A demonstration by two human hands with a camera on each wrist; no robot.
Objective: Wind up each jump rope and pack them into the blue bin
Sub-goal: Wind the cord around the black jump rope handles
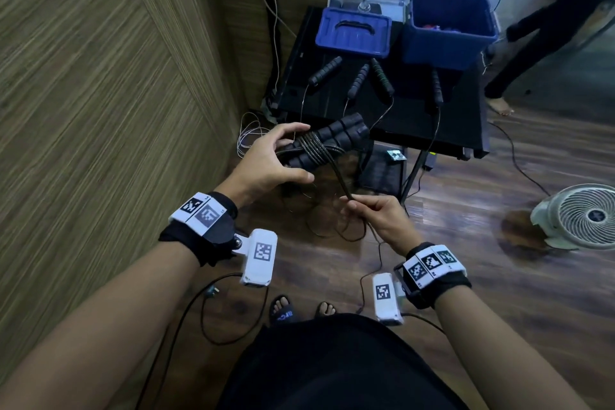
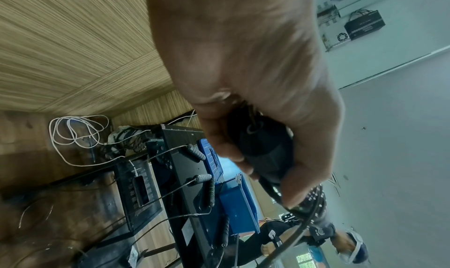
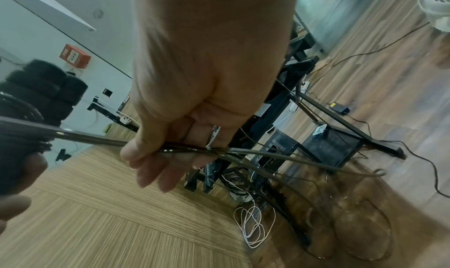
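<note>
My left hand grips a pair of black ribbed jump rope handles held side by side, with several turns of dark cord wound round their middle. In the left wrist view the fingers wrap the handles. My right hand pinches the doubled loose cord below the bundle, pulled taut toward the handles; the slack loops hang to the floor. The open blue bin stands at the back right of the low black table.
A blue lid lies left of the bin. Several more rope handles lie on the table, cords trailing over its front edge. A white fan stands on the floor at right. A person's legs are behind the table. White cable is coiled by the wall.
</note>
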